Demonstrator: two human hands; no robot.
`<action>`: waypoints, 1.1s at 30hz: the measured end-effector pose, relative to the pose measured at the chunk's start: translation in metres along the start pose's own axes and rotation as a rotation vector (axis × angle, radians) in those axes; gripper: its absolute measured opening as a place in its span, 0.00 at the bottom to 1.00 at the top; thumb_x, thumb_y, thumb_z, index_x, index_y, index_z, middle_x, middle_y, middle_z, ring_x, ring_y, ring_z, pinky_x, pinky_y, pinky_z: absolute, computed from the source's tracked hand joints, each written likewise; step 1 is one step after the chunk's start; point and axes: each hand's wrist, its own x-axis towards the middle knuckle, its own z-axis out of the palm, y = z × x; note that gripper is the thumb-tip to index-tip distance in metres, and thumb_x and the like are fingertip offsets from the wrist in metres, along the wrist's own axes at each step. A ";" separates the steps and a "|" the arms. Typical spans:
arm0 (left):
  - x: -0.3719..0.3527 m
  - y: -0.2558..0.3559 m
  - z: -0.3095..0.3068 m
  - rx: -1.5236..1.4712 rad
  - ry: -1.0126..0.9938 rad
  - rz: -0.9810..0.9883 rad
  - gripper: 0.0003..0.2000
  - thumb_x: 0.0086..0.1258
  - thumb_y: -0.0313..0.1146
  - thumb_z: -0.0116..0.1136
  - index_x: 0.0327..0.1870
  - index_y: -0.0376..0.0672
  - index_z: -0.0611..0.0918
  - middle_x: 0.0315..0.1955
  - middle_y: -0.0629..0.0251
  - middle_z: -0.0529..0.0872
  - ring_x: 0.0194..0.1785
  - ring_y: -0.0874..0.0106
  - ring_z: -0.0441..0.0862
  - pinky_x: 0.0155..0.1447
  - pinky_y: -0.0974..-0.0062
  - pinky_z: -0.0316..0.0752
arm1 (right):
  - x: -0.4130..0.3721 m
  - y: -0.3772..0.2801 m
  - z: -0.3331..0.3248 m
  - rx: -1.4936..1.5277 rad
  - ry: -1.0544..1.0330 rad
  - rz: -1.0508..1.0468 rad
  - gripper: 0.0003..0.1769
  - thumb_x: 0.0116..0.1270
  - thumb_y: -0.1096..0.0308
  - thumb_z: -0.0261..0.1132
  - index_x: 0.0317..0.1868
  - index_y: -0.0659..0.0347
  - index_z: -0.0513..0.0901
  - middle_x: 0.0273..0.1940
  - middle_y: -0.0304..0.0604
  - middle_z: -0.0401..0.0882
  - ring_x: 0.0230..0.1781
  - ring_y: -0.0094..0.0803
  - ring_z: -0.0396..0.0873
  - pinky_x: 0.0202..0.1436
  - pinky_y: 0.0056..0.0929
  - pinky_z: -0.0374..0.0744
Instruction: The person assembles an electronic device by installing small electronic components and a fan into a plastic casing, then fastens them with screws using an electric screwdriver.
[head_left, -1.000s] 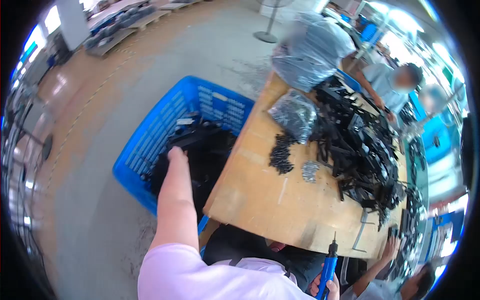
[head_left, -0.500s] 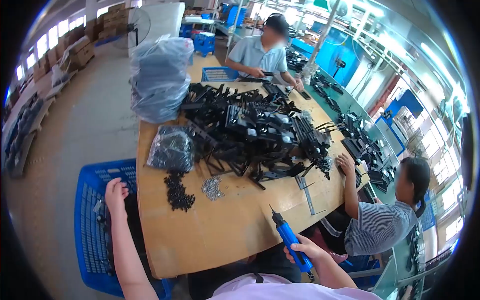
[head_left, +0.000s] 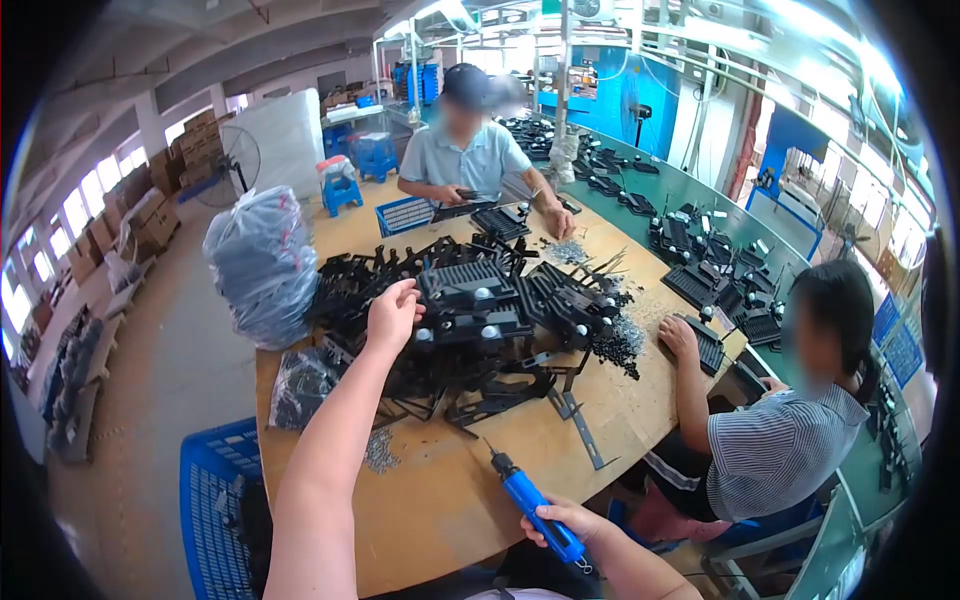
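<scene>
My left hand (head_left: 394, 316) reaches over the left part of a large pile of black metal parts (head_left: 470, 290), its fingers curled and what they touch hidden or too small to tell. My right hand (head_left: 560, 522) is wrapped round a blue electric screwdriver (head_left: 535, 508) near the table's front edge, the bit pointing up and left. Small silver screws (head_left: 381, 452) lie beside my left forearm. A flat grey metal strip (head_left: 583, 436) rests on the wooden table (head_left: 450, 530), right of the screwdriver's tip.
Wrapped grey bundles (head_left: 262, 265) stand at the table's left edge, above a clear bag (head_left: 300, 388). A blue crate (head_left: 212, 500) is at the lower left. One person (head_left: 465, 150) works across the table, another (head_left: 780, 440) at the right, near a green bench (head_left: 640, 222).
My left hand has moved from above the blue crate to the pile of black parts. The view has tilted up. My right hand still holds the screwdriver.
</scene>
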 end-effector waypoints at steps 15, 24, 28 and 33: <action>0.080 0.055 0.040 -0.098 0.322 -0.181 0.16 0.81 0.43 0.56 0.40 0.40 0.88 0.33 0.68 0.89 0.31 0.79 0.81 0.34 0.77 0.73 | 0.001 -0.004 -0.008 0.048 -0.252 -0.038 0.44 0.67 0.42 0.71 0.72 0.59 0.62 0.43 0.43 0.74 0.37 0.28 0.77 0.37 0.26 0.79; 0.034 0.158 -0.028 -0.251 0.188 0.316 0.14 0.84 0.35 0.48 0.47 0.31 0.80 0.33 0.58 0.86 0.40 0.69 0.84 0.53 0.69 0.77 | 0.002 0.002 -0.011 0.092 -0.238 -0.050 0.42 0.67 0.48 0.73 0.72 0.57 0.62 0.43 0.45 0.75 0.37 0.31 0.78 0.38 0.30 0.81; -0.040 0.177 -0.080 -0.402 0.124 0.295 0.14 0.84 0.36 0.47 0.44 0.31 0.78 0.28 0.61 0.81 0.38 0.63 0.84 0.50 0.66 0.77 | 0.004 0.006 -0.015 0.137 -0.216 -0.048 0.42 0.65 0.50 0.75 0.71 0.56 0.63 0.43 0.46 0.76 0.37 0.33 0.80 0.36 0.31 0.82; -0.149 0.147 -0.108 -0.398 -0.241 0.068 0.16 0.84 0.40 0.47 0.36 0.37 0.77 0.20 0.61 0.78 0.28 0.63 0.80 0.39 0.66 0.74 | -0.001 0.001 -0.007 0.044 -0.150 -0.077 0.43 0.64 0.48 0.76 0.70 0.58 0.64 0.42 0.47 0.77 0.36 0.34 0.80 0.36 0.31 0.82</action>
